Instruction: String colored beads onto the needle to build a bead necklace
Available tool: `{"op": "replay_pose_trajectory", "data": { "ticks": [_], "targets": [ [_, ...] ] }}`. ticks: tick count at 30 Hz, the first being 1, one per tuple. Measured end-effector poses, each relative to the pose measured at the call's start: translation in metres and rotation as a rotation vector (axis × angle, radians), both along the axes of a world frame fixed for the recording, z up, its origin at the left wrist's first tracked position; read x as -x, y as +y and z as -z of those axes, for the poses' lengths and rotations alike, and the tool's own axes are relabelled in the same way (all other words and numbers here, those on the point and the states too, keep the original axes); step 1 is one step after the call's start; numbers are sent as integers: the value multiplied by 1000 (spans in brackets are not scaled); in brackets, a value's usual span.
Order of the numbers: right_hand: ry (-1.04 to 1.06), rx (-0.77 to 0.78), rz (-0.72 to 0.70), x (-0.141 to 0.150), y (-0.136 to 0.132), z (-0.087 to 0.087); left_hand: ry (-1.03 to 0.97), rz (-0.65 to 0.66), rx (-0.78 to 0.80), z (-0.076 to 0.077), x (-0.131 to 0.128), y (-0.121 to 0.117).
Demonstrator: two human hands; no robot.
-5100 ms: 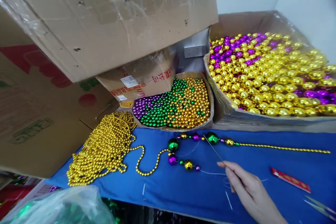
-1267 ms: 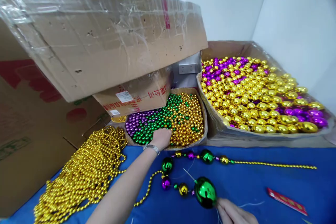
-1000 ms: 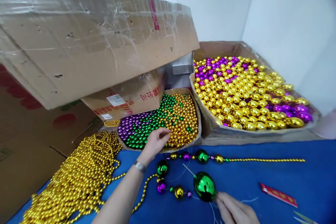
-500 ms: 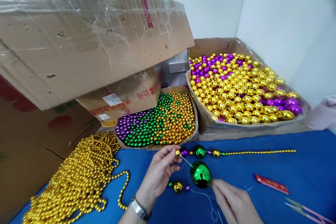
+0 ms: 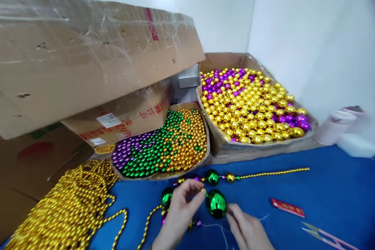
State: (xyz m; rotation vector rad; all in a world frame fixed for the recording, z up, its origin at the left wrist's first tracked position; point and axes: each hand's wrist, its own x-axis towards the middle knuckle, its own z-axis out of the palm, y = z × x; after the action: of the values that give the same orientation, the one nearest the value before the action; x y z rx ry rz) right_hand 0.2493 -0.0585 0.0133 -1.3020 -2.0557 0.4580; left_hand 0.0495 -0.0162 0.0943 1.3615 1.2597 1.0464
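Note:
My left hand (image 5: pixel 183 209) is closed in a pinch at a small gold bead (image 5: pixel 203 190), with a bit of thin line showing at its fingertips. Just right of that bead hangs a large shiny green bead (image 5: pixel 216 203), a tiny green bead between them. The fingers of my right hand (image 5: pixel 247 224) are closed at the green bead's right side; the exact grip is hidden. A white thread (image 5: pixel 224 234) trails below, near a small purple bead (image 5: pixel 199 224). Behind my hands lies a strand with a green bead (image 5: pixel 212 177) and a gold chain (image 5: pixel 272 172).
On the blue cloth (image 5: pixel 263 187) lie a red packet (image 5: pixel 287 207) and pink-handled thread snips (image 5: pixel 325 236). A heap of gold bead strands (image 5: pixel 67 207) is at left. Cardboard boxes of mixed beads (image 5: pixel 161 148) and larger gold and purple beads (image 5: pixel 252 105) stand behind.
The small gold bead at my left fingertips has come closer to the large green bead, covering the line between them. The view has turned right, and another green bead shows left of my left hand.

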Motion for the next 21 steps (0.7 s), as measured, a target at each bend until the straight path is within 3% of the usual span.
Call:
{"op": "replay_pose_trajectory", "data": {
  "ticks": [3, 6, 10, 14, 18, 21],
  "targets": [
    [-9, 18, 84, -9, 6, 16, 121, 29, -39, 22, -10, 6],
    [-23, -22, 144, -23, 10, 14, 247, 71, -132, 17, -16, 14],
    [44, -105, 118, -29, 21, -18, 293, 165, -285, -31, -29, 24],
    [258, -95, 8, -24, 33, -48, 256, 257, -301, -78, -52, 38],
    [457, 98, 55, -28, 37, -48, 226, 369, -281, -105, -75, 62],
    [530, 180, 165, -31, 36, -35, 355, 385, -412, -117, -93, 95]
  ]
}}
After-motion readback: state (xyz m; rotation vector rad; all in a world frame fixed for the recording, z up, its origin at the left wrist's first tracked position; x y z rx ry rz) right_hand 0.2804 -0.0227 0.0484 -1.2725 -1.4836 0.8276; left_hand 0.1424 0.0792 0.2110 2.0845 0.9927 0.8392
